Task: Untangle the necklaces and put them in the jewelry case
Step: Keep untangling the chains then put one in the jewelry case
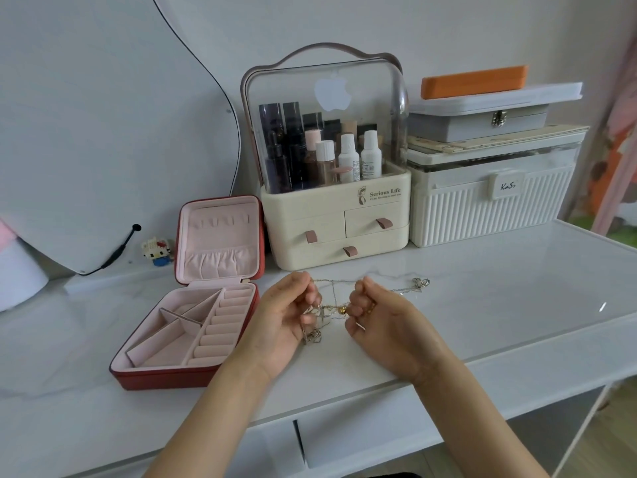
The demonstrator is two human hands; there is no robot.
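Note:
A knot of thin silver and gold necklaces [330, 309] hangs between my two hands just above the white desk. My left hand [286, 313] pinches the chains on the left side, with a pendant dangling below it. My right hand [377, 317] pinches them on the right, near a small gold bead. One silver chain trails across the desk to a pendant [421, 283] at the right. The red jewelry case [151, 377] lies open to the left, its pink compartments holding nothing, its lid upright.
A cream cosmetics organiser [336, 215] with bottles and drawers stands right behind my hands. A ribbed white box [489, 208] with stacked boxes sits at the back right. A mirror [103, 132] leans at the back left, a small toy figure [158, 251] beside it.

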